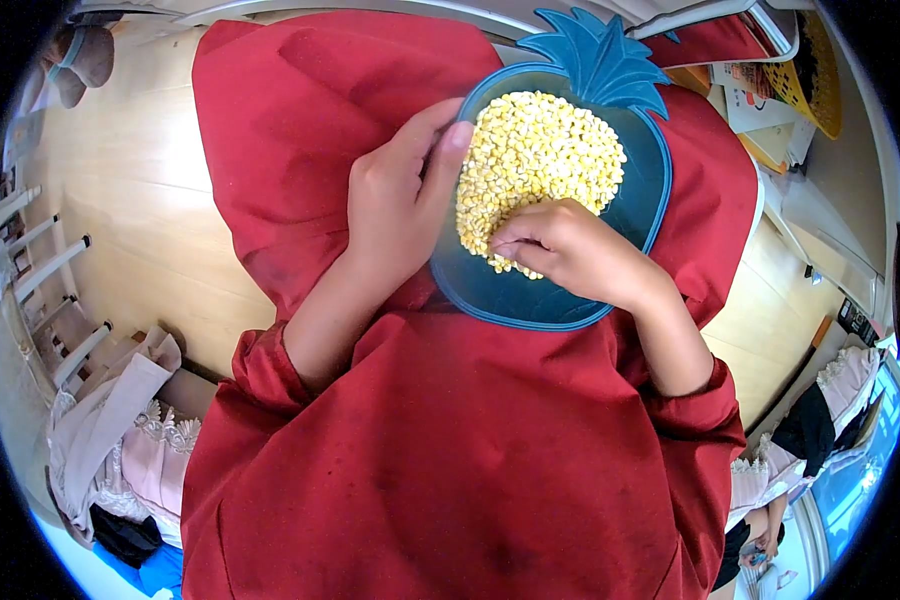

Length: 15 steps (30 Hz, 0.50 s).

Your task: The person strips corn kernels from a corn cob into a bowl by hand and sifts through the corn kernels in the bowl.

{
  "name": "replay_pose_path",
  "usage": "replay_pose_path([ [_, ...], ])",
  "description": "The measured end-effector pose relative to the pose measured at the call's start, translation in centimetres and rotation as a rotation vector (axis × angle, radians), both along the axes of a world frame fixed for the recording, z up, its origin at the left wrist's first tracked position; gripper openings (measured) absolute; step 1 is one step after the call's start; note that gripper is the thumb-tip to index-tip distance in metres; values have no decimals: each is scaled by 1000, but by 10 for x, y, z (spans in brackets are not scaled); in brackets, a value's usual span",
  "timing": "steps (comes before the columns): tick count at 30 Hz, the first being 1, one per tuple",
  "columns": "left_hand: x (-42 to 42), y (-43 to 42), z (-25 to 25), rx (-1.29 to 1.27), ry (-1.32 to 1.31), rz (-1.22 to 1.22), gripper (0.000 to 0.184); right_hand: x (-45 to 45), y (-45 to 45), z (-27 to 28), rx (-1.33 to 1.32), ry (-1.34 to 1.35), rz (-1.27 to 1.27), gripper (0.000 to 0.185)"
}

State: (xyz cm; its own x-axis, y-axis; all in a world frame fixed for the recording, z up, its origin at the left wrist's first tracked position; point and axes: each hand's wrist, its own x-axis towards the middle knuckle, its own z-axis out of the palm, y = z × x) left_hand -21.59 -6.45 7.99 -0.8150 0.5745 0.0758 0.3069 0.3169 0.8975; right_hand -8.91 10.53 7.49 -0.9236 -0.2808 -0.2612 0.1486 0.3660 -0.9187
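A dark teal pineapple-shaped tray [642,205] rests on my lap, its leafy top [605,65] pointing away from me. Yellow corn kernels [545,145] lie heaped in its middle and left part. My left hand [395,200] grips the tray's left rim, thumb over the edge near the kernels and the other fingers mostly hidden. Over the near part of the tray is my right hand [575,250], its thumb and fingers pinched together on kernels at the pile's near edge. How many kernels sit between those fingertips is hidden.
Red cloth [450,440] covers my arms, body and lap. A yellow perforated basket [815,75] and papers are at upper right. White rack bars [55,265] stand at left above pale wood flooring [135,190]. Lace-trimmed fabric [160,450] hangs behind at lower left. Part of another person [765,535] shows at lower right.
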Motion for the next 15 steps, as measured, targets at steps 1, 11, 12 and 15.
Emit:
replay_pose_path([
  [1,0,0,-1,1,6,0,25,0,0,0,-1,0,-10,12],
  [11,-1,-1,-2,8,-17,-9,24,3,-3,9,-1,-9,-29,11],
  [12,-1,-1,-2,5,-16,-8,24,3,-4,8,-18,-18,-22,11],
  [15,0,-1,-2,2,-11,-6,25,5,-4,3,48,15,-17,11],
])
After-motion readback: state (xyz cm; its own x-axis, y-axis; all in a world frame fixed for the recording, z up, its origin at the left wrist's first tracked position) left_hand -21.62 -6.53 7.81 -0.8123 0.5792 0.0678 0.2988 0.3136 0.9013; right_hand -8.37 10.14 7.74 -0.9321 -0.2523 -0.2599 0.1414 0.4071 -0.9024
